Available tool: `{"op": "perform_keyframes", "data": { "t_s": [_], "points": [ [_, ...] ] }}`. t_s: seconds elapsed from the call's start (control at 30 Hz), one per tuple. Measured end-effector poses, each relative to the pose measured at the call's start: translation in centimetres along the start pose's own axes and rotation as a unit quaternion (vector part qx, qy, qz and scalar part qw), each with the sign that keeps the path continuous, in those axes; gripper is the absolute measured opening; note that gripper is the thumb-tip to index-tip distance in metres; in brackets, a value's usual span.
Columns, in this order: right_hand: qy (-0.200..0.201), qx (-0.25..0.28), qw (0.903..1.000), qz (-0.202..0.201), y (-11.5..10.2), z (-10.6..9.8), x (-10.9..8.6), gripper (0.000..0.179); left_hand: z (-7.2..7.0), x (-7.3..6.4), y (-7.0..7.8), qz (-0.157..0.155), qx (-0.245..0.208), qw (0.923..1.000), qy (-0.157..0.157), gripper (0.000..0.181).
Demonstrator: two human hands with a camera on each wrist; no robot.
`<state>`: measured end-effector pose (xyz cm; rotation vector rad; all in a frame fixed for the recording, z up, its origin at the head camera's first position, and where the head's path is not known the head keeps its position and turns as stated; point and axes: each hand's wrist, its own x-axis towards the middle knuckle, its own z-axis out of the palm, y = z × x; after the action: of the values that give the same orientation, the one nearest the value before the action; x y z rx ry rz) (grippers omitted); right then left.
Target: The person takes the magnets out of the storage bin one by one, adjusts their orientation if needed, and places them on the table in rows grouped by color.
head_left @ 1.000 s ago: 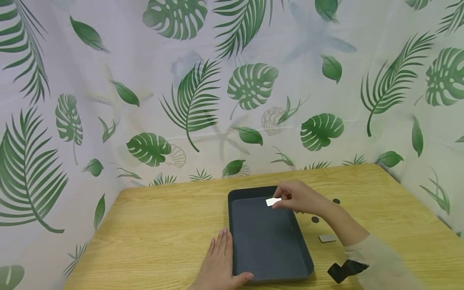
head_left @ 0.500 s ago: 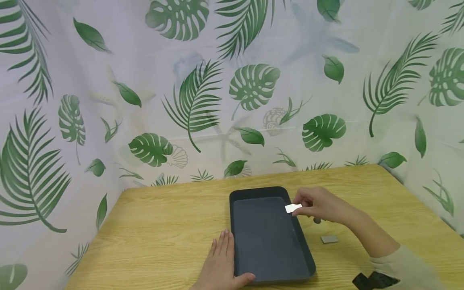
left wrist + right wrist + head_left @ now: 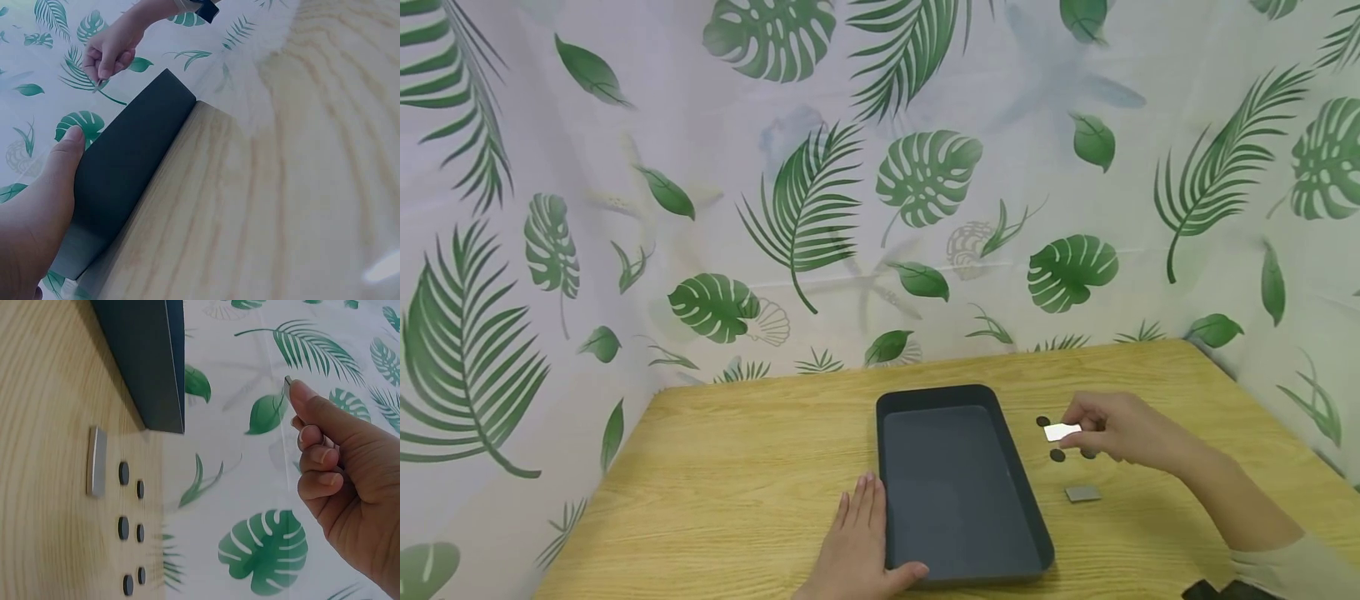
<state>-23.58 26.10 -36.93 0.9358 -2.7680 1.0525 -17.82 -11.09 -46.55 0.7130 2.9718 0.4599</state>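
My left hand (image 3: pixel 853 542) lies with straight fingers along the left wall of a dark grey baking tray (image 3: pixel 962 492), its thumb over the near corner. In the left wrist view, that thumb rests along the tray's side (image 3: pixel 125 169). My right hand (image 3: pixel 1127 432) is raised over the table to the right of the tray. Between thumb and forefinger it pinches a small flat metal plate (image 3: pixel 1060 432), seen almost edge-on in the right wrist view. Beneath and around that hand lie small black discs (image 3: pixel 1057 456); some are hidden by it in the head view.
A second flat metal plate (image 3: pixel 1082 494) lies on the wooden table (image 3: pixel 760 467), right of the tray. In the right wrist view, several black discs (image 3: pixel 124 473) sit in two rows beyond this plate. A leaf-print cloth (image 3: pixel 850 208) hangs behind the table.
My right hand has moved right with the metal plate, from above the tray to over the table beside the black discs. My left hand has stayed against the tray.
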Motion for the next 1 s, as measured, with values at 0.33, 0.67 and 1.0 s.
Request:
{"op": "perform_keyframes", "data": {
  "t_s": [0.33,0.67,1.0],
  "points": [
    [0.025,-0.05,0.9983,-0.015,2.2,-1.6,-2.5,0.017,0.1,0.0,0.0,-0.004,-0.003,1.0,0.001,0.104],
    [0.003,-0.053,0.9986,0.009,3.3,-2.6,-3.8,0.015,0.3,0.1,-0.1,-0.002,-0.004,1.0,-0.005,0.105],
    [-0.066,-0.048,0.9944,0.067,4.8,-2.7,-4.4,0.016,0.1,0.0,0.0,-0.002,-0.013,0.9999,-0.007,0.104]
  ]
}}
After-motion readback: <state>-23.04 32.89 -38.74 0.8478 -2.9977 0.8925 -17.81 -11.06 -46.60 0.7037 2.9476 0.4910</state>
